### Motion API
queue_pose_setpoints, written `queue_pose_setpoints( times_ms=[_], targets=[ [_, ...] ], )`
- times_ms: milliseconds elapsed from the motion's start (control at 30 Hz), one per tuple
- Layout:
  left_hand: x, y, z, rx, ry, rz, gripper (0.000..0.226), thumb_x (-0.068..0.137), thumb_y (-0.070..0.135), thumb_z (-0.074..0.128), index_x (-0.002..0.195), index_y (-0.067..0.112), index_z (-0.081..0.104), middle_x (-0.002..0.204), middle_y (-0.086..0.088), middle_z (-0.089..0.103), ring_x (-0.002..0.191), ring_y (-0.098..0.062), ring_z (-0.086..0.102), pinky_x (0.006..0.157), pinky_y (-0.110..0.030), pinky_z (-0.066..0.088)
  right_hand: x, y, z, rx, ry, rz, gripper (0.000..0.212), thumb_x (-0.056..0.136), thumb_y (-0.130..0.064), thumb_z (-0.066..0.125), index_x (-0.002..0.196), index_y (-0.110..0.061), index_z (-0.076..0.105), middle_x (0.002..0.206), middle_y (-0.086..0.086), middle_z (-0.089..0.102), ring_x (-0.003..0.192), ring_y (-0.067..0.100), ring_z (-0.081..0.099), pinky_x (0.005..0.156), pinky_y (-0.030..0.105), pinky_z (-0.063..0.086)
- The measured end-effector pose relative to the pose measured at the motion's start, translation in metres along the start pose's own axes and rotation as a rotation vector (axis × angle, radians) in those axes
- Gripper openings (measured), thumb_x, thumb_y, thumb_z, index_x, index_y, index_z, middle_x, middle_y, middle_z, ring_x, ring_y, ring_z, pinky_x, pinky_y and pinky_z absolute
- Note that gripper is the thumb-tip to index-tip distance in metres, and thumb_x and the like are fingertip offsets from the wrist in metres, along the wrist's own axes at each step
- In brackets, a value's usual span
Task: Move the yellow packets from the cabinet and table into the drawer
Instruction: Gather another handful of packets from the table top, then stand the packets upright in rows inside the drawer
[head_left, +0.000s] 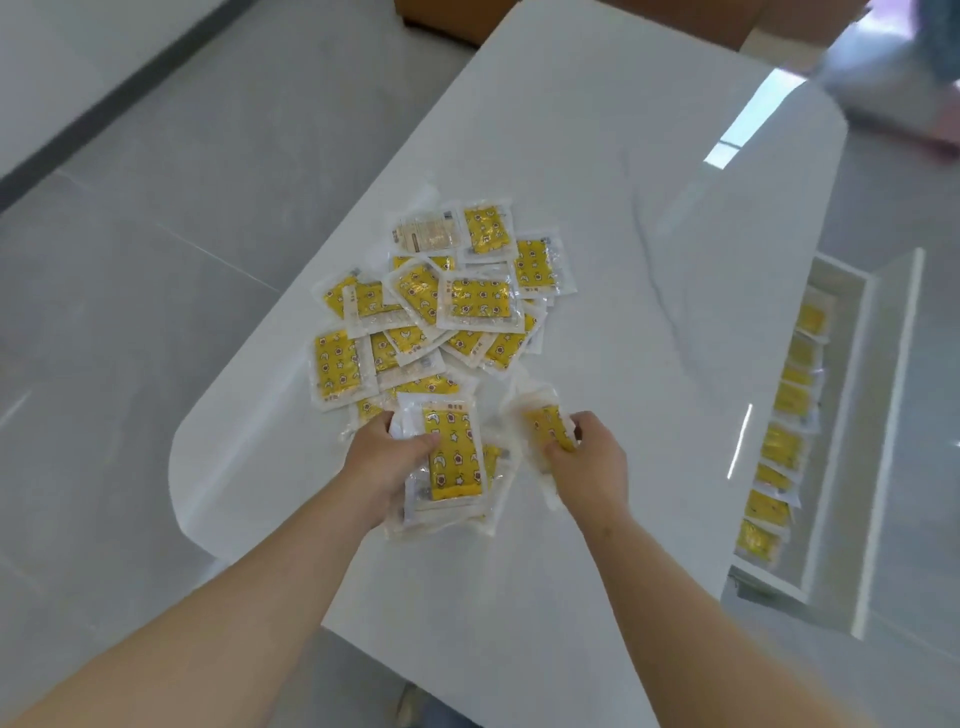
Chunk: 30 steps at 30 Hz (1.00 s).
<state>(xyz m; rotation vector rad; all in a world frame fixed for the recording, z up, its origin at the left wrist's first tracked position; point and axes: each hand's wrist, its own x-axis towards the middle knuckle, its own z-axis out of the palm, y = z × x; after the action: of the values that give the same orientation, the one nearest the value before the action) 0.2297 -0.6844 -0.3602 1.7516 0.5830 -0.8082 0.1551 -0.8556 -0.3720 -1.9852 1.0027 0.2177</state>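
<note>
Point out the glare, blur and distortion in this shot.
Head view: bright glare streaks the glossy table top right; the packet in the right hand is motion-smeared; packets in the drawer look soft; the wide lens bows the table's edges.

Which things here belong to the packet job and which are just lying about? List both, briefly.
Part of the job: pile of yellow packets on the table; stack gripped by the left hand; packet pinched in the right hand; open drawer, with a row of packets already inside.
Just lying about: brown object beyond the table's far end; blurred shape at top right, unidentifiable.
</note>
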Motion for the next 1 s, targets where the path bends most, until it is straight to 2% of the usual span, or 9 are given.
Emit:
queue_pose_setpoints(
  times_ms=[67,167,233,400,467,533,667,867,1000],
  targets=[
    [-0.022,-0.003,-0.004,-0.004,-0.027,0.044,0.029,0.08,0.01,0.072,0.105,0.017,0.057,0.106,-0.008,0.067,0.094,-0.026,0.066,0.087,-0.041,0.053,-0.018,0.0,-0.009,0.011,0.046,-0.014,0.008,0.085,-0.013,0.053,0.09,-0.007,0.055,0.087,0.006,0.057,0.078,0.025,0.055,0.062,0.032,0.043],
    [-0.056,-0.011,-0.012,-0.02,-0.058,0.101,0.029,0.082,0.01,0.07,0.106,0.017,0.056,0.1,-0.005,0.066,0.082,-0.019,0.065,0.07,-0.031,0.053,-0.051,0.0,-0.025,0.113,0.075,0.0,0.013,0.089,-0.012,0.05,0.077,-0.01,0.044,0.071,0.0,0.048,0.061,0.017,0.045,0.051,0.028,0.035],
    [-0.077,-0.016,-0.015,-0.052,-0.075,0.101,0.028,0.083,0.009,0.069,0.106,0.017,0.057,0.101,-0.006,0.067,0.083,-0.021,0.066,0.073,-0.034,0.054,-0.073,0.003,-0.037,0.209,0.09,0.028,0.016,0.09,-0.01,0.049,0.076,-0.012,0.041,0.068,-0.002,0.045,0.057,0.012,0.041,0.046,0.023,0.03],
    [-0.125,-0.017,-0.002,-0.087,-0.108,0.096,0.029,0.082,0.006,0.069,0.107,0.014,0.057,0.104,-0.011,0.068,0.091,-0.029,0.066,0.081,-0.042,0.054,-0.11,0.021,-0.072,0.451,0.084,0.081,0.01,0.092,-0.011,0.052,0.082,-0.015,0.05,0.078,-0.001,0.056,0.07,0.016,0.055,0.053,0.023,0.042],
    [-0.141,-0.014,0.014,-0.097,-0.111,0.101,0.025,0.083,0.004,0.067,0.103,0.014,0.056,0.099,-0.01,0.067,0.086,-0.028,0.066,0.076,-0.04,0.055,-0.114,0.026,-0.091,0.58,0.06,0.109,0.003,0.092,-0.013,0.054,0.092,-0.015,0.056,0.085,0.0,0.061,0.075,0.015,0.06,0.055,0.022,0.047],
    [-0.154,-0.012,0.035,-0.108,-0.11,0.114,0.021,0.084,0.002,0.066,0.096,0.016,0.056,0.091,-0.007,0.067,0.078,-0.023,0.066,0.065,-0.035,0.054,-0.114,0.034,-0.111,0.712,0.022,0.139,0.008,0.092,-0.015,0.056,0.1,-0.015,0.057,0.091,0.0,0.064,0.079,0.013,0.062,0.059,0.024,0.05],
    [-0.176,-0.005,0.096,-0.133,-0.112,0.129,0.018,0.085,0.001,0.064,0.093,0.015,0.057,0.086,-0.007,0.066,0.072,-0.021,0.065,0.052,-0.03,0.053,-0.102,0.06,-0.165,0.823,-0.054,0.159,0.006,0.092,-0.016,0.059,0.094,-0.022,0.062,0.1,0.003,0.068,0.098,0.026,0.064,0.092,0.047,0.051],
    [-0.197,0.0,0.223,-0.219,-0.099,0.08,0.02,0.085,0.007,0.066,0.103,0.012,0.059,0.1,-0.012,0.068,0.087,-0.029,0.066,0.061,-0.035,0.054,-0.061,0.12,-0.284,0.813,-0.058,0.171,0.014,0.093,-0.013,0.057,0.086,-0.025,0.058,0.092,0.0,0.068,0.096,0.025,0.065,0.092,0.045,0.051],
    [-0.218,0.004,0.295,-0.238,-0.103,0.05,0.015,0.087,0.006,0.063,0.1,0.013,0.057,0.095,-0.01,0.067,0.079,-0.025,0.065,0.057,-0.032,0.05,-0.035,0.154,-0.348,0.753,-0.043,0.215,0.01,0.093,-0.013,0.057,0.087,-0.021,0.057,0.09,0.002,0.066,0.089,0.024,0.065,0.087,0.044,0.052]
  ],
)
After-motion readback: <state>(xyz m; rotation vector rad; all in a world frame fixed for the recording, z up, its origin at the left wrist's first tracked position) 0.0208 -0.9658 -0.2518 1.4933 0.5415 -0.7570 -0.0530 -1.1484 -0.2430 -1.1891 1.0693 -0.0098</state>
